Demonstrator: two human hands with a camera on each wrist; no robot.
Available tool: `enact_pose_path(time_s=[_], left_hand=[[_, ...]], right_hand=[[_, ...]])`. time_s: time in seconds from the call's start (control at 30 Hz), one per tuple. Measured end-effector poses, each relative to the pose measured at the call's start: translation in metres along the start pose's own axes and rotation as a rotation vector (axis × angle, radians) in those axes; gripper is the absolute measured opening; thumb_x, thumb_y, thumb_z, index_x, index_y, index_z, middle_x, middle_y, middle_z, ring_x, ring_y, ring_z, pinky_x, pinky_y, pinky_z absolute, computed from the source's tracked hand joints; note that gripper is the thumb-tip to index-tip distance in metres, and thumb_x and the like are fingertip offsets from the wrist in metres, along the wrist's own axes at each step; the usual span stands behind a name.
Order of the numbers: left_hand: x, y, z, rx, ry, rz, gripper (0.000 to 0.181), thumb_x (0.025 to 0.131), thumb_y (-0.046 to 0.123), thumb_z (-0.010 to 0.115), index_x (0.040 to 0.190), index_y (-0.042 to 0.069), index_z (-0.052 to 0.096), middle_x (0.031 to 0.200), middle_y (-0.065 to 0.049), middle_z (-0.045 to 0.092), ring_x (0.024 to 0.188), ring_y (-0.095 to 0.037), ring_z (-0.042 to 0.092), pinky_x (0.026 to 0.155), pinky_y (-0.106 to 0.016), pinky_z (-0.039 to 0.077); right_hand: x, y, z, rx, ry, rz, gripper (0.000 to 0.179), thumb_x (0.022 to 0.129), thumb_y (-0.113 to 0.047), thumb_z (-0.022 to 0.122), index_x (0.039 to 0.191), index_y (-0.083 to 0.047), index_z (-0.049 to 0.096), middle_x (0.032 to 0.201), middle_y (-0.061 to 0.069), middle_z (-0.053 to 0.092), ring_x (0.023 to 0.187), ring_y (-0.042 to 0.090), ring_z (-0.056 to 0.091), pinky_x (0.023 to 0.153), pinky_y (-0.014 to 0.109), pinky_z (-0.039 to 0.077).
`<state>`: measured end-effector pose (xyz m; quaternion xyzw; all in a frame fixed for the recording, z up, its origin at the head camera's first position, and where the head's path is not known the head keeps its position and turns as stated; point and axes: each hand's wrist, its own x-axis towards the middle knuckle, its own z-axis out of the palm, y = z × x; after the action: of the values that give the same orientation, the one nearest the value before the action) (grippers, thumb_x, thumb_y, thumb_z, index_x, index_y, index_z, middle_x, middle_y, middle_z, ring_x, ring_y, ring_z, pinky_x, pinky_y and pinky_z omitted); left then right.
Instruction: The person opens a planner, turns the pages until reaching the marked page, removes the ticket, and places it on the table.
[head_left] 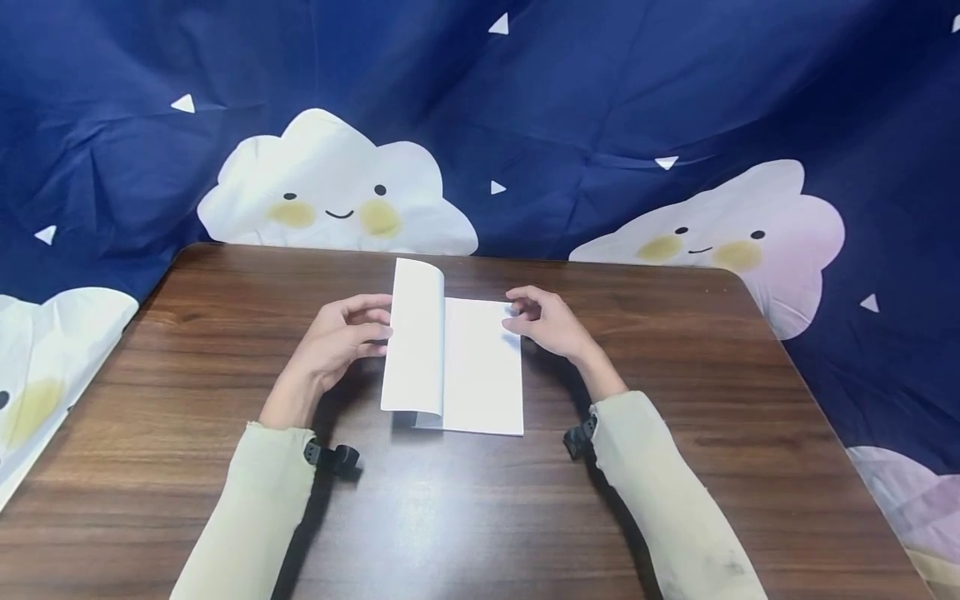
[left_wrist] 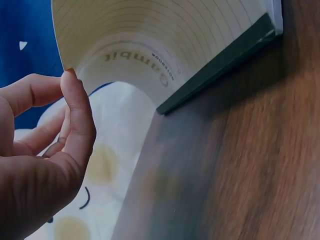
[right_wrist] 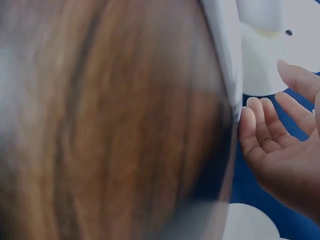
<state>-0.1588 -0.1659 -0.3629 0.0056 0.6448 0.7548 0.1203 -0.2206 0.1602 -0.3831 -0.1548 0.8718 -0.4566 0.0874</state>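
Observation:
A notebook (head_left: 483, 367) lies open on the table with blank-looking white pages in the head view. Its left leaf (head_left: 414, 342) stands raised and curved. My left hand (head_left: 337, 337) pinches that leaf's outer edge between thumb and forefinger. From the left wrist, the leaf (left_wrist: 200, 30) bows over, with ruled lines and the lettering "Gambit" and "NOTEBOOK", and a dark green cover edge (left_wrist: 220, 65) runs below it. My right hand (head_left: 551, 321) hovers by the upper right corner of the pages, fingers loosely bent and thumb apart; the right wrist view shows nothing held in that hand (right_wrist: 285, 155).
The brown wood-grain table (head_left: 420, 517) has rounded far corners. A dark blue cloth (head_left: 525, 100) with smiling clouds hangs behind it. Each wrist carries a small black camera, the left one (head_left: 333, 458) close above the tabletop.

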Motion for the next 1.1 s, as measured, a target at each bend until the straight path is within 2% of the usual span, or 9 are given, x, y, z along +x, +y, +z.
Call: enact_pose_path(time_s=[0.2, 0.33, 0.6, 0.8, 0.93, 1.1], left_hand=[[-0.003, 0.003, -0.009, 0.000, 0.009, 0.000, 0.055, 0.090, -0.015, 0.059, 0.143, -0.012, 0.045, 0.098, -0.005, 0.062, 0.080, -0.013, 0.064, 0.071, -0.026, 0.058], [-0.005, 0.003, -0.015, -0.017, 0.018, -0.004, 0.055, 0.090, -0.016, 0.059, 0.142, -0.013, 0.044, 0.096, -0.003, 0.064, 0.079, -0.013, 0.065, 0.070, -0.026, 0.058], [-0.009, -0.001, -0.022, -0.079, 0.023, 0.001, 0.054, 0.090, -0.018, 0.059, 0.141, -0.013, 0.043, 0.093, -0.003, 0.065, 0.077, -0.013, 0.065, 0.067, -0.025, 0.057], [-0.010, -0.003, -0.026, -0.103, 0.029, 0.005, 0.053, 0.089, -0.018, 0.059, 0.140, -0.013, 0.044, 0.091, -0.003, 0.066, 0.076, -0.013, 0.065, 0.067, -0.025, 0.057], [-0.012, -0.003, -0.029, -0.113, 0.036, 0.000, 0.052, 0.090, -0.018, 0.060, 0.139, -0.012, 0.045, 0.091, -0.003, 0.067, 0.078, -0.013, 0.065, 0.068, -0.026, 0.057], [-0.014, -0.004, -0.032, -0.107, 0.053, 0.004, 0.049, 0.090, -0.017, 0.060, 0.138, -0.012, 0.047, 0.092, -0.003, 0.068, 0.080, -0.013, 0.065, 0.068, -0.026, 0.058]], right_hand=[[0.009, 0.008, -0.001, -0.040, 0.000, 0.038, 0.054, 0.091, -0.010, 0.075, 0.140, 0.001, 0.055, 0.132, 0.022, 0.057, 0.106, 0.032, 0.058, 0.086, 0.037, 0.050], [0.013, 0.008, -0.001, -0.115, -0.019, 0.062, 0.056, 0.091, -0.013, 0.076, 0.142, -0.001, 0.054, 0.137, 0.021, 0.053, 0.104, 0.030, 0.057, 0.084, 0.037, 0.050], [0.020, 0.005, -0.001, -0.139, -0.055, 0.139, 0.060, 0.090, -0.016, 0.075, 0.143, 0.003, 0.052, 0.145, 0.023, 0.048, 0.108, 0.033, 0.053, 0.094, 0.044, 0.047], [0.022, 0.007, -0.002, -0.167, -0.047, 0.160, 0.058, 0.089, -0.013, 0.077, 0.141, 0.003, 0.055, 0.144, 0.023, 0.049, 0.105, 0.031, 0.052, 0.091, 0.042, 0.048], [0.023, 0.009, -0.002, -0.175, -0.042, 0.159, 0.056, 0.088, -0.012, 0.078, 0.139, 0.003, 0.057, 0.139, 0.022, 0.053, 0.100, 0.030, 0.057, 0.088, 0.040, 0.049], [0.024, 0.010, -0.002, -0.200, -0.046, 0.151, 0.053, 0.088, -0.013, 0.078, 0.136, 0.002, 0.060, 0.133, 0.020, 0.056, 0.102, 0.030, 0.056, 0.091, 0.041, 0.048]])
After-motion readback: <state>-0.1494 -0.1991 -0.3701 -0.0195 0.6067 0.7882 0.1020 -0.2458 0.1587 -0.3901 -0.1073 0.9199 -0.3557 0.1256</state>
